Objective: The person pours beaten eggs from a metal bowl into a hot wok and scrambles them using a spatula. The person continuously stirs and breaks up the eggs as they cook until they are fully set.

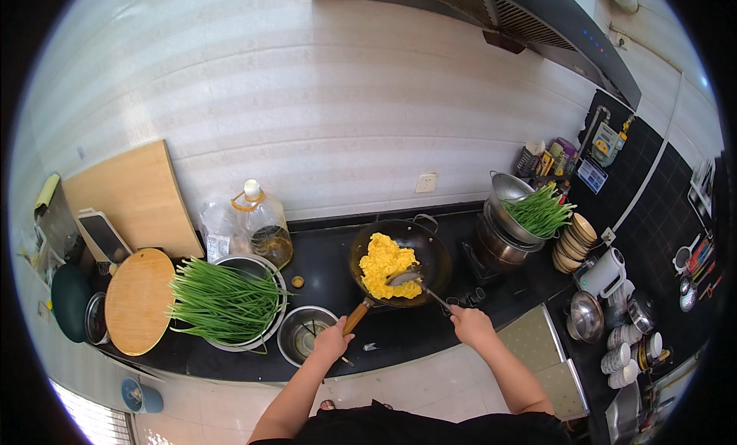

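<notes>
A dark wok (440, 260) with scrambled eggs (387, 263) in it stands before me. My left hand (332, 341) grips the wok's wooden handle (357, 317). In my right hand (472, 325) is the shaft of a metal spatula (406, 278), whose blade lies in the eggs, partly covered by them. Just left of my left hand stands a steel bowl (288, 335) with a little liquid and chopsticks in it. Farther left, a large heap of green garlic chives or similar stalks (227, 304) fills a metal basin (280, 312) and hangs over its rim.
An oil jug (270, 226) stands behind the basin, near its loose yellow cap (297, 281). Cutting boards (141, 301) lean at left. At right, a colander (501, 212) with more green stalks rests on a pot (501, 252), beside stacked bowls (573, 243) and a kettle (601, 275).
</notes>
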Motion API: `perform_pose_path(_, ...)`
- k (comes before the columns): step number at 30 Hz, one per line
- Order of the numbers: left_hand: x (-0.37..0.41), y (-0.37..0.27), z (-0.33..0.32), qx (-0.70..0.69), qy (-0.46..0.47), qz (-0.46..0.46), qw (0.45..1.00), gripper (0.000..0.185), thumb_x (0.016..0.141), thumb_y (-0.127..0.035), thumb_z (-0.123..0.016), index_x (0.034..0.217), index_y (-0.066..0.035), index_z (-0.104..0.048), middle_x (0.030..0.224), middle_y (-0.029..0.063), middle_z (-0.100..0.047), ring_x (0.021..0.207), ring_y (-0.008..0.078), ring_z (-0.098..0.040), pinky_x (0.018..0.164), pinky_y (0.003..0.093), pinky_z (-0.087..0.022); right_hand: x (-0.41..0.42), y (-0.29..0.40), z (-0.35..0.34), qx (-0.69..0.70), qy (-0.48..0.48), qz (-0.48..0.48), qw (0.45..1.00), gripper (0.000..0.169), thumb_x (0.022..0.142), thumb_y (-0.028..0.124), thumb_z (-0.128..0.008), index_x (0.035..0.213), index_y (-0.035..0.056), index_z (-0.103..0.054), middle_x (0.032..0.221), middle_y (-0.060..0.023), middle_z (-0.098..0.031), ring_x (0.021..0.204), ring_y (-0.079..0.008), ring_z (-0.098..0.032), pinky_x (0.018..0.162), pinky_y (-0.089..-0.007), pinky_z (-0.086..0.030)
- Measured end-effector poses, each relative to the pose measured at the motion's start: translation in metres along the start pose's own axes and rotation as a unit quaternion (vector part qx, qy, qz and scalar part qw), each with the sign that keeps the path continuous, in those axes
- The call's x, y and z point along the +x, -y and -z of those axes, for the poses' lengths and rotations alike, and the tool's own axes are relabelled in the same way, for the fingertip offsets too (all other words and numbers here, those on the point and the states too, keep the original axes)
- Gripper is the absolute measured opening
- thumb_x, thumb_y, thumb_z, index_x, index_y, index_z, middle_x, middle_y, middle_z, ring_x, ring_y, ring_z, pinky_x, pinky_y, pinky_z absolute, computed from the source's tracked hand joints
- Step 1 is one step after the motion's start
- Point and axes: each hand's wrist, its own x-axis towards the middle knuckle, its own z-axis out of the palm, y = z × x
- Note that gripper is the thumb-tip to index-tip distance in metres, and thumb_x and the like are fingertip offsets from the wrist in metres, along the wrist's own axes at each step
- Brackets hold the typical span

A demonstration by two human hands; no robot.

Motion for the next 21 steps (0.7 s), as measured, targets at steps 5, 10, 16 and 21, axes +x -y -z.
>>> perform_pose_path(5,-0.002,-0.002,0.000,-0.011,-0.016,-0.011,1.000,0.056,0.080,-0.031,-0.060,0.128,-0.011,-0.039,0.091,0.0198,-0.062,0.085,0.0344,-0.061,0.073,0.0432,-0.048,0.006,0.007,-0.026,-0.032,0.006,0.021,0.999,0.029,0.085,0.021,-0.050,0.111,0.0103,-0.056,0.079,-0.0165,-0.063,0.077,-0.0333,-0.062,0.068,-0.0438,-0.049)
perform_pose_path(10,-0.003,-0.001,0.000,-0.008,-0.017,-0.014,1.000,0.055,0.080,-0.031,-0.060,0.128,-0.011,-0.040,0.091,0.0192,-0.063,0.086,0.0344,-0.061,0.073,0.0431,-0.048,0.015,0.011,-0.032,-0.092,0.000,0.019,0.996,0.027,0.085,0.015,-0.047,0.108,0.0037,-0.055,0.074,-0.0158,-0.064,0.071,-0.0310,-0.063,0.062,-0.0414,-0.050)
perform_pose_path(16,0.000,-0.006,0.002,-0.006,0.006,0.008,1.000,0.057,0.081,-0.032,-0.059,0.130,-0.013,-0.038,0.092,0.0188,-0.062,0.086,0.0350,-0.060,0.074,0.0429,-0.048,0.020,0.004,-0.048,-0.064,-0.043,0.057,0.995,0.028,0.084,0.020,-0.051,0.110,0.0120,-0.058,0.070,-0.0147,-0.063,0.066,-0.0317,-0.062,0.059,-0.0427,-0.049)
perform_pose_path(21,-0.003,-0.007,0.006,0.003,0.017,0.014,1.000,0.058,0.081,-0.034,-0.059,0.131,-0.012,-0.037,0.094,0.0195,-0.062,0.088,0.0348,-0.060,0.075,0.0429,-0.048,0.032,-0.004,-0.038,-0.090,-0.107,0.063,0.988,0.027,0.082,0.019,-0.053,0.107,0.0128,-0.061,0.066,-0.0133,-0.061,0.061,-0.0301,-0.061,0.054,-0.0406,-0.047)
